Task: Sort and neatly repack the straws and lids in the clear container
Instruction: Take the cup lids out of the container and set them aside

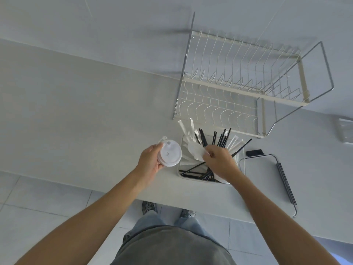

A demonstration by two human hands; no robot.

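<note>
Pulling lids out of the tangle, one hand collecting, one hand picking.

The left hand grips a small stack of lids just left of the clear container; the right hand, inside it, pinches another white lid among black straws. Lift it straight up so no straws snag.

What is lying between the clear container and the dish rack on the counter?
Nothing: in the head view, bare counter separates the clear container from the dish rack; only straw tips overlap the gap.
</note>
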